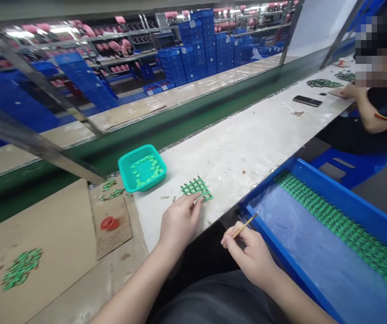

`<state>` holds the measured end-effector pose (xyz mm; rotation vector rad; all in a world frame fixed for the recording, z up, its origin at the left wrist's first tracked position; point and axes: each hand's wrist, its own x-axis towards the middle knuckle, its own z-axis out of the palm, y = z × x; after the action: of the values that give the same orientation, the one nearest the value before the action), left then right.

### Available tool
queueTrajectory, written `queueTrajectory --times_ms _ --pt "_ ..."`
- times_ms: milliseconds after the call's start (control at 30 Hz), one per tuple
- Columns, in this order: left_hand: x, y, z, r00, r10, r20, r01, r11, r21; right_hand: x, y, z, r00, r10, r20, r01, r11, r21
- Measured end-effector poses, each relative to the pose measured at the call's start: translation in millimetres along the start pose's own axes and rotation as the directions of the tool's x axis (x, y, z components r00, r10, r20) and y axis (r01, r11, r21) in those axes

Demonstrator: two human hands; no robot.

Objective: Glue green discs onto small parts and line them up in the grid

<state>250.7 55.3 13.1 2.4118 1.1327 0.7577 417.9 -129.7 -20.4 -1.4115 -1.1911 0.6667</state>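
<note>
My left hand (pixel 180 218) reaches over the white tabletop, its thumb and fingertips drawn together at the near edge of a cluster of small green pieces (pixel 196 185). The pieces stand in short rows with dark tips; the one at my fingertips is partly hidden. In my right hand (pixel 249 252) is a thin brush (pixel 246 226) with a light wooden handle, its dark tip pointing up and right beside the blue tray (pixel 301 164). Just beyond my left hand, a turquoise basket (pixel 124 173) contains flat, light green round pieces (pixel 150 167).
Rows of green pieces (pixel 335 220) line the tray's far side on clear film. A red dish (pixel 109 223) and a green pile (pixel 22 268) lie on cardboard at left. A phone (pixel 307 101) lies near a co-worker at right. A metal post (pixel 61 155) slants down behind the basket.
</note>
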Motion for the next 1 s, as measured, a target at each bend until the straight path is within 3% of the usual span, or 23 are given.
queueTrajectory --times_ms 333,400,500,533,600,700,767,833,933,1000 --pt "-8 -29 -86.3 0.986 -0.166 0.014 0.167 0.977 -0.130 1 -9 17 0.981 0.030 0.191 -0.038 0.999 0.039" --pt "-20 -20 -92.6 0.977 -0.200 0.068 0.209 0.960 -0.186 0 -16 31 0.973 0.025 0.229 -0.046 0.995 0.084" --pt "-55 2 -92.5 0.946 -0.216 0.243 0.291 0.896 -0.334 -1 -30 59 0.963 0.004 0.268 -0.046 0.988 0.148" --pt "-68 6 -91.6 0.909 -0.235 0.344 0.375 0.821 -0.430 1 -35 69 0.960 -0.018 0.280 -0.028 0.987 0.159" --pt "-91 6 -91.9 0.876 -0.294 0.382 0.471 0.694 -0.546 11 -46 86 0.935 -0.093 0.343 0.044 0.988 0.147" --pt "-114 -20 -105.8 0.839 -0.493 0.228 0.504 0.548 -0.668 58 -68 108 0.850 -0.187 0.493 0.229 0.973 -0.027" --pt "-123 -44 -123.9 0.768 -0.633 0.103 0.486 0.470 -0.737 109 -87 127 0.872 -0.144 0.468 0.331 0.878 -0.346" --pt "-134 -66 -143.6 0.709 -0.705 0.030 0.480 0.451 -0.753 164 -104 153 0.876 -0.144 0.460 0.375 0.803 -0.463" --pt "-159 -86 -164.0 0.706 -0.708 0.003 0.505 0.500 -0.703 225 -113 198 0.864 -0.028 0.502 0.375 0.703 -0.605" --pt "-183 -94 -167.6 0.714 -0.700 0.010 0.518 0.518 -0.681 242 -109 221 0.850 0.071 0.521 0.361 0.641 -0.677"
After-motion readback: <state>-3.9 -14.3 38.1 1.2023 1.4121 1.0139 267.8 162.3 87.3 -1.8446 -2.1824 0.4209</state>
